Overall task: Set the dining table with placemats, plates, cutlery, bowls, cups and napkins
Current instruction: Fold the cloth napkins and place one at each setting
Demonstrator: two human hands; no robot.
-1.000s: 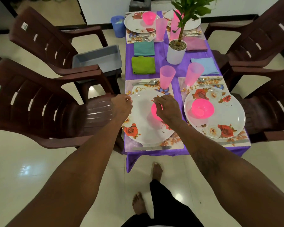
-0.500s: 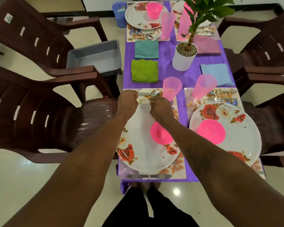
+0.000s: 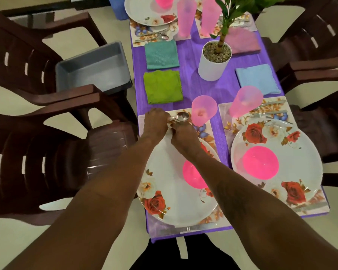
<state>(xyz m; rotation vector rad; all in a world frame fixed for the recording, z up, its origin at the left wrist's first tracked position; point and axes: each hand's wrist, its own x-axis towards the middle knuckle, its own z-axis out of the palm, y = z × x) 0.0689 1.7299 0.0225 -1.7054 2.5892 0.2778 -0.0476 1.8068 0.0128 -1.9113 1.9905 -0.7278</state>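
Both hands meet at the spoon (image 3: pixel 180 116) on the placemat (image 3: pixel 209 139) beyond the floral plate (image 3: pixel 164 182), beside the pink cup (image 3: pixel 203 111): fingers of our left hand (image 3: pixel 156 120) clamp its handle, probably straightening it, while we cannot tell how the right hand (image 3: pixel 181 133) holds.

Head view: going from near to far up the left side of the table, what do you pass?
Near floral plate → spoon → green napkin → teal napkin → far cutlery → far floral plate.
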